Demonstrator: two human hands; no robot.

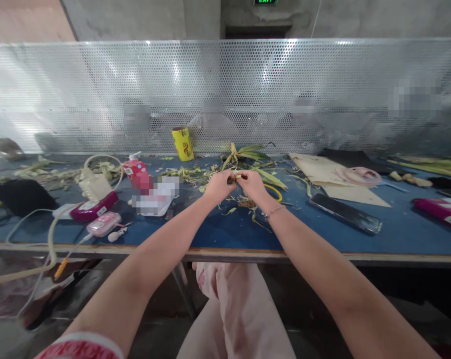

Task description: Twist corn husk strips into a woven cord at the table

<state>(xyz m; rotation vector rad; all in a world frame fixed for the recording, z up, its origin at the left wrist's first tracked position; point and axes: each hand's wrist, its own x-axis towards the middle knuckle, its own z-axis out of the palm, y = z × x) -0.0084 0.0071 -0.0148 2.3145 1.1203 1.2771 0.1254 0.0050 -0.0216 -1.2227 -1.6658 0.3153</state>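
Both my hands meet over the blue table, fingertips nearly touching. My left hand [220, 185] is closed in a pinch around a small pale plant strip [239, 176]. From the other side, my right hand [252, 185] pinches the same strip; its exact shape is mostly hidden by the fingers. Just beyond the hands lies a bunch of long green leaves [253, 152] with pale stalks. Loose plant scraps [230, 211] are scattered below the hands, and part of a yellow ring [274, 191] shows beside my right wrist.
To the left are a white phone [158, 196], a red carton [136, 172], a pink device [103, 224] and cables. A yellow tube [183, 143] stands at the back before a perforated metal screen [240, 89]. A dark phone [345, 213] and brown paper [322, 172] lie right.
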